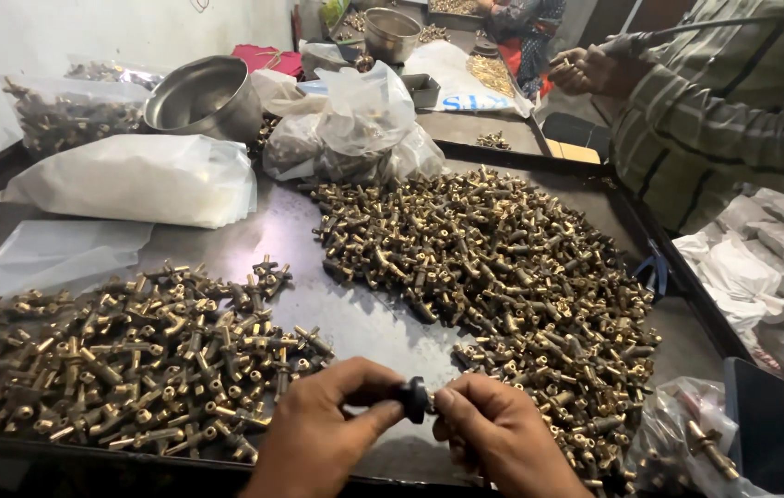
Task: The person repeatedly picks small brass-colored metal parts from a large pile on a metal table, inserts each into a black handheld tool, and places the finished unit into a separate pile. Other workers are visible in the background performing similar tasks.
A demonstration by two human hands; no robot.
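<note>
My left hand [323, 424] and my right hand [498, 433] meet at the near edge of the dark metal tray [337, 314]. Both pinch a small fitting with a black round knob [416, 398] between the fingertips. To the left lies a spread heap of larger brass tap fittings [143, 360]. To the right and ahead sits a bigger pile of small brass fittings [493, 258], reaching close to my right hand.
A white filled bag [143, 180], a steel bowl [203, 97] and clear bags of parts [355, 129] stand at the back. Another person in a striped shirt [724, 101] works at the right. More bags [779, 267] lie right of the tray; a dark flat object [761, 424] stands near right.
</note>
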